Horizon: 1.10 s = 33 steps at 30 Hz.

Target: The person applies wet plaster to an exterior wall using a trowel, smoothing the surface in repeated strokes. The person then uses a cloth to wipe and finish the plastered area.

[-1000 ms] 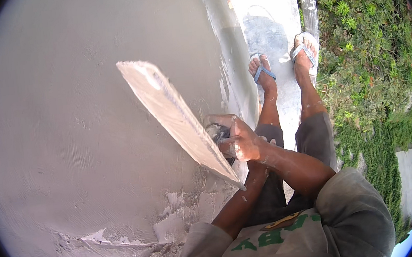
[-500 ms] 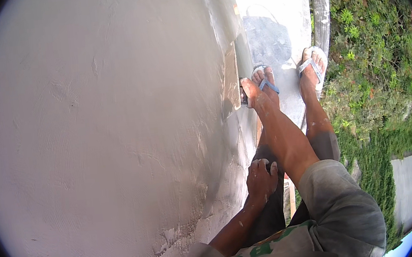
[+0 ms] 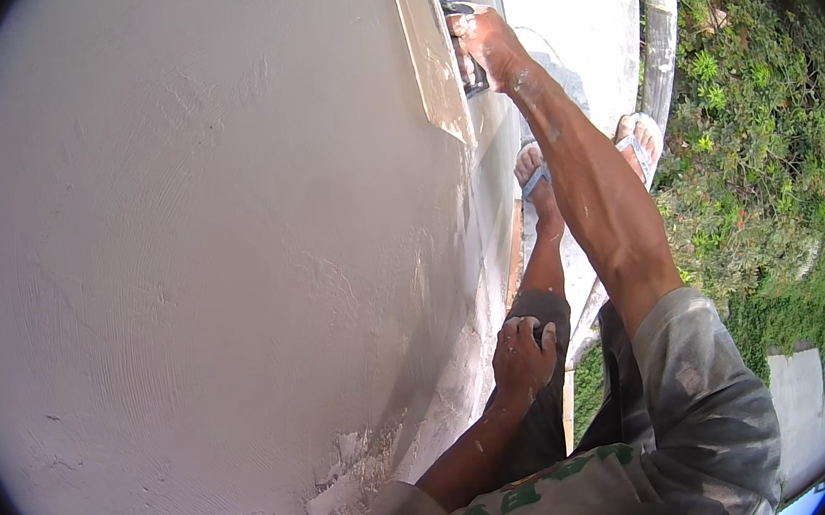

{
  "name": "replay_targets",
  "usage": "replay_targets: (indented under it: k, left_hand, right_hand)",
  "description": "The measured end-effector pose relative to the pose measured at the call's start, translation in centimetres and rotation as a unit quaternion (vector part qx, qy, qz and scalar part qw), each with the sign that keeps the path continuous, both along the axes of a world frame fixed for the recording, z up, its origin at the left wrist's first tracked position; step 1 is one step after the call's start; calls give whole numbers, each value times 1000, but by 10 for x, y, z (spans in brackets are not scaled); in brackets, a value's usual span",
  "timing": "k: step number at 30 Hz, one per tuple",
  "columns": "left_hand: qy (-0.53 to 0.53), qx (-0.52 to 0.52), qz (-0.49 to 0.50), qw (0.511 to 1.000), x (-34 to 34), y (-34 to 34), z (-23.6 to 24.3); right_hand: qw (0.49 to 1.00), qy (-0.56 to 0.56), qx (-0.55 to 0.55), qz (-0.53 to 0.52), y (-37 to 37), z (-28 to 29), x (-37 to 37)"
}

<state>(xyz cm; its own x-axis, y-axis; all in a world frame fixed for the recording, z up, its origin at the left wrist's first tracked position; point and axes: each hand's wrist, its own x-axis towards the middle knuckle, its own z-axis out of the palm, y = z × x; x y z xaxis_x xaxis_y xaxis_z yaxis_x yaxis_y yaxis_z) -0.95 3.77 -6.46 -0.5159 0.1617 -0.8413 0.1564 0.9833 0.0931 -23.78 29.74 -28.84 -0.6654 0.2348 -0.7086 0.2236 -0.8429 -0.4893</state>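
My right hand [image 3: 486, 44] is wrapped round the black handle of a plastering trowel [image 3: 426, 55], with that arm stretched far forward. The trowel's long, plaster-smeared blade lies along the right side of the wet grey plastered wall [image 3: 198, 230], close to the wall's corner edge. Lower down, my left hand [image 3: 524, 358] is by my dark-trousered knee, its fingers curled. A small dark patch shows between its thumb and fingers, but I cannot make out what it is. White plaster specks both hands.
My sandalled feet [image 3: 536, 169] stand on a pale, plaster-splashed walkway [image 3: 562, 0]. A round pole [image 3: 659, 20] runs along its right edge, with green bushes [image 3: 743, 152] beyond. Rough, ragged plaster [image 3: 355, 475] lies along the wall's lower part.
My right hand has moved forward, up the picture, carrying the trowel along the wall's edge. The right arm is straighter. My left hand has hardly moved.
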Motion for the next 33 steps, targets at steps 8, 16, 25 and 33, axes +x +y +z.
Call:
replay_targets:
  k: [8,16,25,33]
  left_hand:
    - [-45,-35,-35,998,2,-11,-4]
    - [22,-75,-85,993,18,-10,-12]
    - [-85,-95,-52,990,7,-1,1]
    - [-120,-113,-62,984,0,2,6]
  right_hand:
    - [979,64,162,108,-72,163,67]
    - [932,245,211,161,-159,283,155]
    - [946,-153,-265,-105,-160,104,177]
    - [927,-137,-343,-58,-185,3,141]
